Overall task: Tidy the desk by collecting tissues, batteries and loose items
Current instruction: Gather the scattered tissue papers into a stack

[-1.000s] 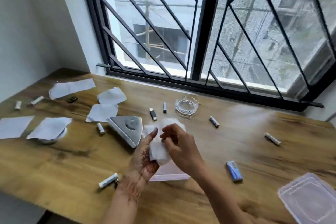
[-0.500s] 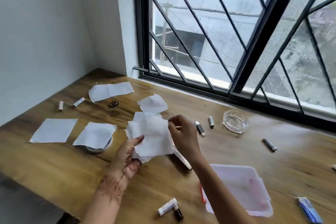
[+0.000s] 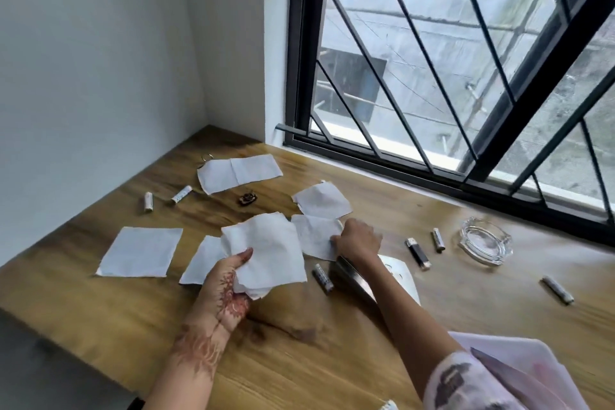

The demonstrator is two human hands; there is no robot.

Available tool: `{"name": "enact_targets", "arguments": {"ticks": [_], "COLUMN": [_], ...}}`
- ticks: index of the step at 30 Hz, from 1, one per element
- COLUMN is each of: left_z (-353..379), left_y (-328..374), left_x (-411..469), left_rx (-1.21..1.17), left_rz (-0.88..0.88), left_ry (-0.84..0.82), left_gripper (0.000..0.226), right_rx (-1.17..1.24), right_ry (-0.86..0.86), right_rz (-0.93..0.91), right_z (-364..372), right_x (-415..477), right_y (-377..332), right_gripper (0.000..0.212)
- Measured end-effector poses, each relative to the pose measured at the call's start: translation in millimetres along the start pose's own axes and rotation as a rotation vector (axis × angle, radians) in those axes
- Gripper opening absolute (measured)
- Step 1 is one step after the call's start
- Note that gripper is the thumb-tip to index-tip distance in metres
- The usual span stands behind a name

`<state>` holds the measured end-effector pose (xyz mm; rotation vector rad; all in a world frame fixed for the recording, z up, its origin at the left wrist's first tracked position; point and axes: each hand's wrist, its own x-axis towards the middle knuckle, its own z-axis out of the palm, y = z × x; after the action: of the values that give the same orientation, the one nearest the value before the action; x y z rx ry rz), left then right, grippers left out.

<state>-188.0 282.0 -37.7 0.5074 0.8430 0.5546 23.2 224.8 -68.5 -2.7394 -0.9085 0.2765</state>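
A bundle of gathered tissues (image 3: 266,253) is held above the near middle of the worktop (image 3: 116,319), clasped between the thumb and fingers of the left hand (image 3: 228,283). The right hand (image 3: 357,240) is set just to its right, fingers closed on the right edge of a flat tissue (image 3: 314,238) lying on the wood. A loose tissue (image 3: 138,251) is recorded at left, a battery (image 3: 322,277) near the right forearm, and a lighter (image 3: 417,252) and glass ashtray (image 3: 484,245) further right.
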Motion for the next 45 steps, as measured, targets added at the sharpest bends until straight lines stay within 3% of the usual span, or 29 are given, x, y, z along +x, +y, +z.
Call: {"name": "enact_targets", "arguments": {"ticks": [4, 7, 12, 17, 24, 28, 34, 38, 41, 45], "left_z": [-4, -7, -10, -6, -5, -15, -18, -15, -19, -28], "left_y": [5, 10, 16, 12, 5, 1, 15, 26, 38, 56], "left_x": [4, 0, 0, 2, -2, -2, -3, 7, 22, 42], "left_rx": [-0.023, -0.044, -0.074, -0.109, -0.126, -0.148, -0.140, -0.018, -0.013, -0.023], "left_rz": [-0.001, -0.005, 0.001, -0.018, -0.028, 0.005, 0.008, -0.015, -0.004, 0.040], "left_ry": [0.043, 0.004, 0.029, 0.060, -0.006, -0.056, -0.136, -0.038, 0.033, -0.032], "left_gripper": [0.013, 0.012, 0.008, 0.016, 0.021, 0.025, 0.066, 0.033, 0.019, 0.012], "right_rx": [0.131, 0.421, 0.743, 0.914, 0.691, 0.554, 0.642, 0.764, 0.663, 0.503], "right_ry": [0.016, 0.066, 0.147, 0.140, 0.067, -0.021, -0.173, -0.110, 0.073, 0.186], "right_rz": [0.016, 0.027, -0.040, -0.146, -0.524, -0.687, -0.553, -0.487, -0.456, -0.292], "right_z": [4, -1, -29, -46, -40, -22, -14, -15, -11, 3], "right_x": [3, 0, -14, -37, -89, -112, -123, -107, -70, -13], "right_y": [-5, -6, -20, -48, -90, -101, -114, -115, -101, -64], "right_gripper": [0.011, 0.015, 0.003, 0.021, 0.045, 0.042, 0.026, 0.024, 0.020, 0.015]}}
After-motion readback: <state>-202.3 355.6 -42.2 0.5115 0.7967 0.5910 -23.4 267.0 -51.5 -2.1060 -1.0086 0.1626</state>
